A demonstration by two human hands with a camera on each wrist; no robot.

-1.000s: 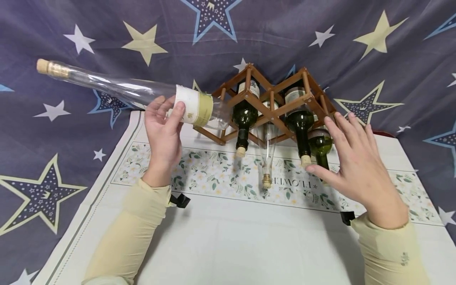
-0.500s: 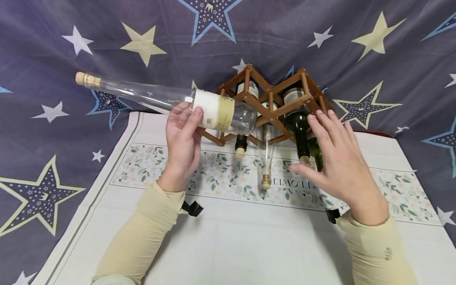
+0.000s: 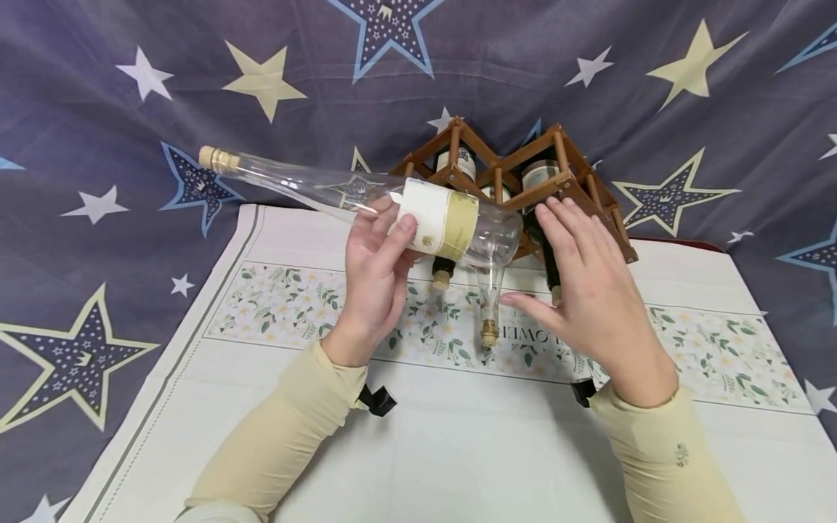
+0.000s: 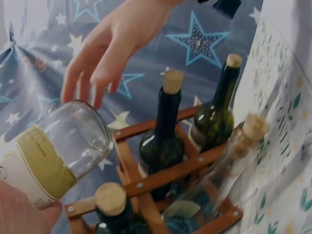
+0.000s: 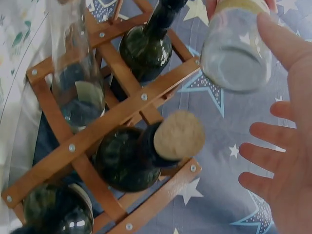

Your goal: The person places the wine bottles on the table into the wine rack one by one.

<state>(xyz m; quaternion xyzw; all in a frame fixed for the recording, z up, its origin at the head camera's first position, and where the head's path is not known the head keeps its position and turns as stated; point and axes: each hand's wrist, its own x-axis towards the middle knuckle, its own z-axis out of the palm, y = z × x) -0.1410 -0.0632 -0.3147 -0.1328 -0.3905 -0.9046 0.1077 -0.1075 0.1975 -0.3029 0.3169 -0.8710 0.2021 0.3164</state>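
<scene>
A clear, corked glass bottle (image 3: 497, 236) with a white and olive label lies tilted in the air, its neck toward the upper left. My left hand (image 3: 379, 280) grips it round the label. My right hand (image 3: 595, 298) is held up beside the bottle's base, fingers spread and holding nothing; in the right wrist view a gap shows between its fingers and the glass. Behind both hands stands a wooden wine rack (image 3: 569, 185). In the left wrist view it holds dark green bottles, one with its cork (image 4: 173, 82) at the middle, and a clear bottle (image 4: 209, 175).
The rack stands at the far side of a table with a white cloth (image 3: 458, 450) and a floral band (image 3: 719, 356). Bottle necks jut from the rack toward me, including a clear one (image 3: 489, 305). A starry curtain (image 3: 523, 43) hangs behind.
My left hand has carried the clear bottle rightward, in front of the rack. My right hand has moved left toward the bottle's base, so the two are closer together.
</scene>
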